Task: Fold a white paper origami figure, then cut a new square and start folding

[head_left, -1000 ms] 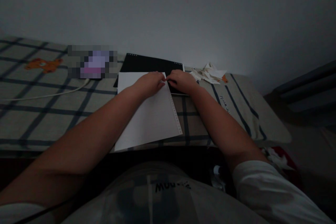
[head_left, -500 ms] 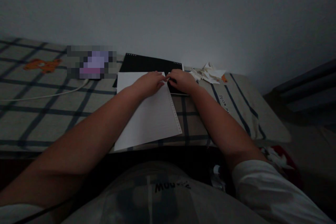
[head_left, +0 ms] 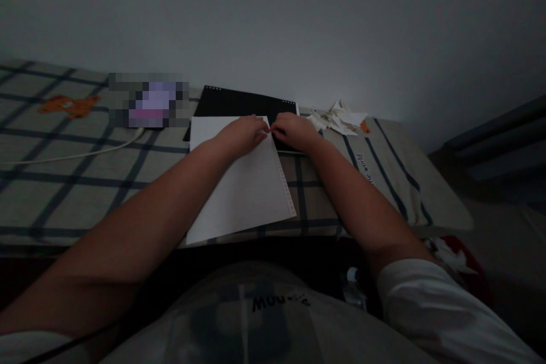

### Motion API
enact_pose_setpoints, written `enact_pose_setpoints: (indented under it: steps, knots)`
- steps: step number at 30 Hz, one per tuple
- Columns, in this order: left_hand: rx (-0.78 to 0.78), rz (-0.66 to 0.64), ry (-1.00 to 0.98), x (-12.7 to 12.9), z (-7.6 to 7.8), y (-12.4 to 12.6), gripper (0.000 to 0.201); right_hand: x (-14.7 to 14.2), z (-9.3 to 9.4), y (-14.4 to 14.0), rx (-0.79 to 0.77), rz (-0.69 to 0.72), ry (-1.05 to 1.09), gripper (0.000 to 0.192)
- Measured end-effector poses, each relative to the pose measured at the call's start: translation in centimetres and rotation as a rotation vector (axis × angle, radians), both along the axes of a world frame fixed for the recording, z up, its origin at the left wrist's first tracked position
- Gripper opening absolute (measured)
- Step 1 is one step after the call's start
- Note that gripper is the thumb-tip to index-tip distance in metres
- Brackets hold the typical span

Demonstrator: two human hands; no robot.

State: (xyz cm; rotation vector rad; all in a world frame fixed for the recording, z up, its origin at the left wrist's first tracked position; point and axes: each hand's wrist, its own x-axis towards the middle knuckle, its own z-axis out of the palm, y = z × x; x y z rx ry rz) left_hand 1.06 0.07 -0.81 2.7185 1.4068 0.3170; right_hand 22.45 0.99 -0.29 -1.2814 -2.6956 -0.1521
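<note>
Paper [head_left: 249, 190] lies beneath the left hand [head_left: 245, 135] (right hand [head_left: 295, 129] close beside).

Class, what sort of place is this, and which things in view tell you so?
Probably a study corner at home: a checked cloth lies spread by a plain wall, with white paper under the left hand.
</note>
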Motion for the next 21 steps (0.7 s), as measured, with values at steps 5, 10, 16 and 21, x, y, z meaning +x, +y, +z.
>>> enact_pose_setpoints:
  steps: [5,10,16,21]
  knots:
    - [0.013,-0.011,0.015,-0.02,0.05,0.05,0.039,0.12,0.01,0.02,-0.011,-0.021,-0.009,0.031]
    - [0.014,-0.035,0.033,-0.09,0.14,0.00,0.041,0.25,0.01,-0.11,0.009,0.007,-0.011,0.034]
    - [0.028,-0.104,0.039,-0.19,0.44,0.14,0.043,0.37,-0.29,0.25,0.012,0.022,0.001,0.033]
    - [0.007,-0.075,0.068,-0.24,0.54,0.18,0.042,0.42,-0.42,0.35,0.008,-0.005,-0.003,0.032]
